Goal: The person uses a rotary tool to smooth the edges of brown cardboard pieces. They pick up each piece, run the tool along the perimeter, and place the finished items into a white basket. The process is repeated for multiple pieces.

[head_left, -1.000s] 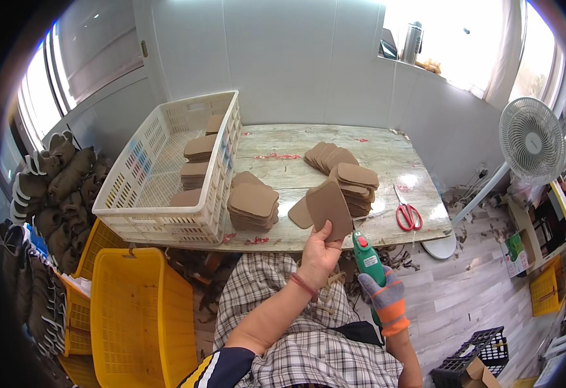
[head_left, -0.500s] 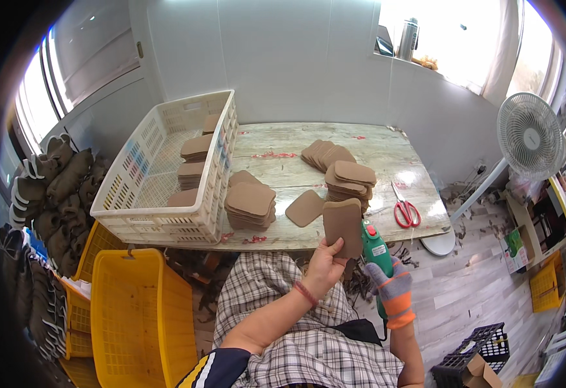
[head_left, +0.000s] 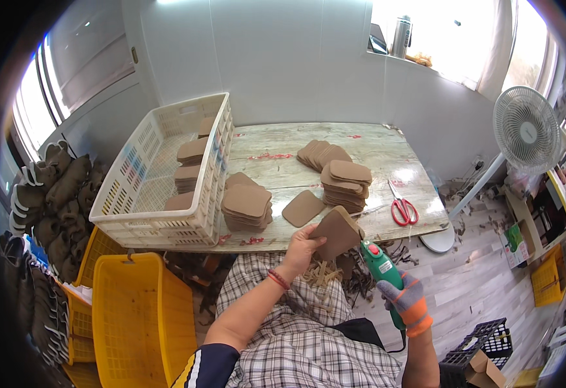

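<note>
My bare left hand (head_left: 301, 251) grips the left edge of a brown rounded-corner pad (head_left: 336, 233), thumb on top, held tilted just in front of the table edge. My right hand (head_left: 407, 301), in a grey and orange glove, is wrapped round a green corded power tool (head_left: 382, 266). Its narrow tip is at the pad's right edge; whether they touch I cannot tell. Under the pad, light brown trimmings (head_left: 325, 274) lie on my checked apron (head_left: 257, 284). A single brown pad (head_left: 303, 208) lies flat on the table, between a left stack of pads (head_left: 247, 205) and a right stack (head_left: 345, 180).
Red-handled scissors (head_left: 404, 208) lie on the table's right side (head_left: 386, 145). A white crate (head_left: 199, 216) with more pads stands at left. Yellow bins (head_left: 131, 317) and piled dark brown items (head_left: 63, 187) are further left. A fan (head_left: 527, 129) stands right; scraps litter the floor.
The pad has turned from upright to slanted, its top leaning right. My left hand has shifted left and up, and my right hand has moved right and down with the power tool.
</note>
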Motion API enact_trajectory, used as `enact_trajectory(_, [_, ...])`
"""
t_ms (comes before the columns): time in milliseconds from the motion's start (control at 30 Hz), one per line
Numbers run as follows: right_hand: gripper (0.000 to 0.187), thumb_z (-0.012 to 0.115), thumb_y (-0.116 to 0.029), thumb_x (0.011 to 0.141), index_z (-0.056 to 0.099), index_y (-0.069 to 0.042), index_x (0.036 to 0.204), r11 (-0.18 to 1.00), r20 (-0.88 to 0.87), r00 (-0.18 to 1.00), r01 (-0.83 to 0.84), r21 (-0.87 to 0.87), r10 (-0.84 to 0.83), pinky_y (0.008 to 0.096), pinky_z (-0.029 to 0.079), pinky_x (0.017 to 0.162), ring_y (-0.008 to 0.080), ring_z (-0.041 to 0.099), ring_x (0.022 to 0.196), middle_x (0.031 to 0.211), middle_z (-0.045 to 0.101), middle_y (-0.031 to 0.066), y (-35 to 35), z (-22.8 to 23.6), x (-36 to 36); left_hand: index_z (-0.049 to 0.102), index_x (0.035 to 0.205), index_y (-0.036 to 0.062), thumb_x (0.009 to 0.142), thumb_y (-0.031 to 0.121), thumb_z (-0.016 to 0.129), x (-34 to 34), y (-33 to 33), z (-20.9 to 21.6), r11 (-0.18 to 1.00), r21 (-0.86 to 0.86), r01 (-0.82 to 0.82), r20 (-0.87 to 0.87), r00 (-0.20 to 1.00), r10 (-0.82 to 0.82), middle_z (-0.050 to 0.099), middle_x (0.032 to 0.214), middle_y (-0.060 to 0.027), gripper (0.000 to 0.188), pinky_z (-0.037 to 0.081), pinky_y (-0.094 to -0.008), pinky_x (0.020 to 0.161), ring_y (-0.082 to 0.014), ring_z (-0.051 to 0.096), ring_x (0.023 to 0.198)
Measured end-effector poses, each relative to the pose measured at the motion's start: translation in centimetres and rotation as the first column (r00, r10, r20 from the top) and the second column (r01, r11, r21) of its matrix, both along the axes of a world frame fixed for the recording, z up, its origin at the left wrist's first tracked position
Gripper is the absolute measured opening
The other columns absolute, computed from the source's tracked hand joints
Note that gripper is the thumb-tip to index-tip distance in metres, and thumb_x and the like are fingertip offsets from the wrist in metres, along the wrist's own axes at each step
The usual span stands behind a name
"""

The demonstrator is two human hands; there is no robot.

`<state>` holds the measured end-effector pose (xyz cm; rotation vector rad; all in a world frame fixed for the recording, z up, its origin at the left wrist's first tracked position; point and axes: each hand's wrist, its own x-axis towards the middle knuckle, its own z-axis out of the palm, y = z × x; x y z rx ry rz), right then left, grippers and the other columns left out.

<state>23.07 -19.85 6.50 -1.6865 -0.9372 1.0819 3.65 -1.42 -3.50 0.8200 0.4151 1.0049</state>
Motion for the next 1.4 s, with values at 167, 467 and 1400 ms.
enact_trajectory(167, [0.048,0.078,-0.026,0.076,0.057,0.003,0.108,0.999,0.030,0.999,-0.038,-0.016,0.039,0.0237,0.042,0.046,0.0073,0.052,0.050,0.068,0.060,0.0023,-0.6,-0.7,-0.2,0.063,0.113,0.0005,0.082,-0.010,0.056,-2.0,0.8,1.0,0.988,0.116,0.098,-0.184,0.980,-0.075,0.066,0.103,-0.0032,0.033,0.050,-0.0235,0.081,-0.0092,0.061,0.089])
enact_trajectory(467, [0.047,0.078,-0.027,0.076,0.057,0.002,0.106,1.000,0.012,1.000,-0.001,-0.002,0.001,0.0229,0.043,0.046,0.0067,0.052,0.051,0.070,0.061,0.0024,0.1,-2.3,-1.4,0.063,0.113,-0.0005,0.082,-0.008,0.057,-2.1,-1.2,-0.8,0.979,0.006,0.205,-0.305,0.933,-0.193,0.066,0.102,-0.0028,0.033,0.048,-0.0237,0.080,-0.0090,0.060,0.089])
enact_trajectory(1400, [0.046,0.078,-0.028,0.077,0.059,0.002,0.106,0.988,-0.101,0.988,-0.128,-0.088,0.120,0.0211,0.040,0.044,0.0057,0.050,0.048,0.068,0.059,0.0009,-1.1,-3.1,-1.2,0.065,0.091,0.0033,0.075,-0.002,0.070,-4.7,2.1,2.6,0.979,0.084,0.186,-0.419,0.898,-0.135,0.067,0.086,-0.0017,0.018,0.048,-0.0243,0.074,-0.0094,0.061,0.077])
